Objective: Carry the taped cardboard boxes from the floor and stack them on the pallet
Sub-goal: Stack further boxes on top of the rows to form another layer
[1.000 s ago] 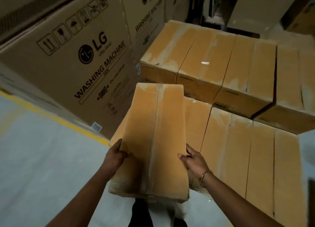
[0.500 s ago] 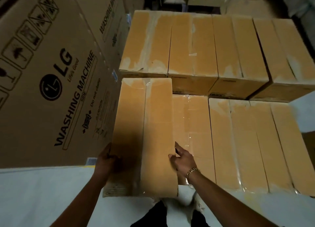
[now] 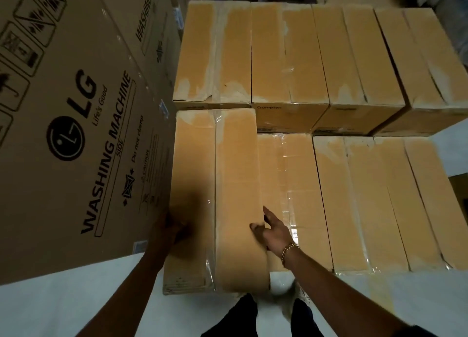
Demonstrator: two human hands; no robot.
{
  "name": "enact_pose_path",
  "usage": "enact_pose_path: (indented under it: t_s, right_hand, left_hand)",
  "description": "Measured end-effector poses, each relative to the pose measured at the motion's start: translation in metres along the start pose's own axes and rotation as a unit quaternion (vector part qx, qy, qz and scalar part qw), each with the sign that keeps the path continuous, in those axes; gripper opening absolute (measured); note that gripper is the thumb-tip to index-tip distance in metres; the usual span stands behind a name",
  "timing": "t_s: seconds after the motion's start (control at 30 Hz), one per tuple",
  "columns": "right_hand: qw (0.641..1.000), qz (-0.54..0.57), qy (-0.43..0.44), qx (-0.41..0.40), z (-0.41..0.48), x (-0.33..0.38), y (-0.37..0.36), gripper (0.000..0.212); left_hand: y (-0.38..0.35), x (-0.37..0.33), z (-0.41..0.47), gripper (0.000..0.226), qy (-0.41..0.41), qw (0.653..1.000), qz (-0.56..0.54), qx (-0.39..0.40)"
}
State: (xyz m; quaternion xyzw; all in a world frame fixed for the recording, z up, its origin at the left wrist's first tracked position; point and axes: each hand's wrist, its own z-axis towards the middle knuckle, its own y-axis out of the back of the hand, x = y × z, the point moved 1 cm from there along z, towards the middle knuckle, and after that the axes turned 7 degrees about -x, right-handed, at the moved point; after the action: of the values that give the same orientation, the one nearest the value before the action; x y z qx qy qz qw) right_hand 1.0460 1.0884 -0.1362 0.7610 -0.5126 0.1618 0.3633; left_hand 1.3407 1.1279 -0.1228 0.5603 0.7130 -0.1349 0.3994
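While the head camera looks down, both hands hold one taped box by its long sides. The left hand curls round the left edge, partly in shadow. The right hand, with a bracelet at its wrist, presses its thumb on the top face, fingers against the right side. The box sits at the left end of the near row of boxes, higher than its neighbour, its far end close to the taller back row. A washing machine carton stands just to its left on the pale floor.
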Motion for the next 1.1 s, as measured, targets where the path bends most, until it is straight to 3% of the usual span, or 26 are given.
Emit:
enact_pose_path:
  t_s: [0.2, 0.33, 0.5, 0.83, 1.0, 1.1]
  right_hand:
    - [0.999, 0.033, -0.007, 0.008, 0.0, 0.006, -0.008, 0.073]
    - [0.999, 0.043, -0.01, 0.004, 0.0, 0.006, -0.014, 0.072]
    - [0.999, 0.039, -0.001, 0.001, 0.004, 0.004, -0.015, 0.077]
    - [0.999, 0.032, 0.027, -0.01, 0.002, 0.008, -0.026, 0.075]
    - [0.991, 0.114, -0.074, 0.013, 0.002, 0.016, -0.026, 0.063]
    - [0.971, 0.187, -0.143, 0.046, 0.006, 0.024, -0.026, 0.037]
  left_hand:
    - [0.003, -0.009, 0.011, 0.04, 0.026, 0.997, -0.068, -0.02]
    - [0.009, -0.012, 0.013, 0.051, 0.016, 0.998, -0.061, -0.02]
    - [0.013, -0.011, 0.018, 0.082, 0.008, 1.0, -0.014, -0.027]
    - [0.023, -0.014, 0.032, 0.082, 0.001, 0.999, 0.002, -0.032]
    - [0.031, -0.009, 0.033, 0.036, 0.058, 0.995, -0.085, -0.007]
    - [0.041, 0.007, 0.048, 0.056, 0.118, 0.987, -0.104, 0.041]
